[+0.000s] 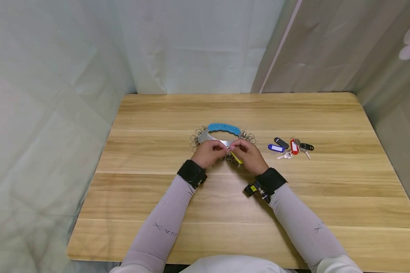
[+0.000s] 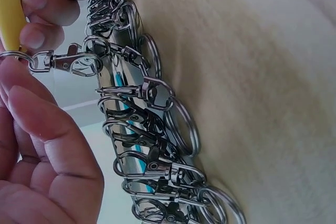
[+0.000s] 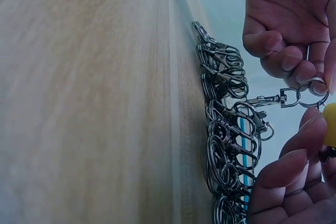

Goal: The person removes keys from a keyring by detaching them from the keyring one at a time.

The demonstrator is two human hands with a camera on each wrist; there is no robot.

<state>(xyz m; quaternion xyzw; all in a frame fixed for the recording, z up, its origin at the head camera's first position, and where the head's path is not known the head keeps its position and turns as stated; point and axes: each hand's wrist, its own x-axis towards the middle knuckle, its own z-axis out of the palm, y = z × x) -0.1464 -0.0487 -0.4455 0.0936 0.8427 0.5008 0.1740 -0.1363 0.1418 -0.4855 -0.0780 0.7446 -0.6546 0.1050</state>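
Observation:
A metal key holder with a blue handle (image 1: 224, 128) lies on the table, its edge hung with many swivel snap hooks (image 2: 152, 166) and split rings. My left hand (image 1: 209, 153) pinches a split ring (image 3: 313, 92) linked to one snap hook (image 3: 268, 100), which stretches out from the holder's edge. Beside it, my right hand (image 1: 248, 155) holds a yellow key tag (image 1: 237, 157) between thumb and curled fingers, right against that ring. Fingers hide part of the tag and the ring's outer side.
To the right on the wooden table (image 1: 328, 204) lie a blue key tag (image 1: 276, 148), a red key tag (image 1: 294, 147), two black key tags (image 1: 281, 143) and some loose keys (image 1: 285, 156). Curtains (image 1: 205, 45) hang behind the table's far edge.

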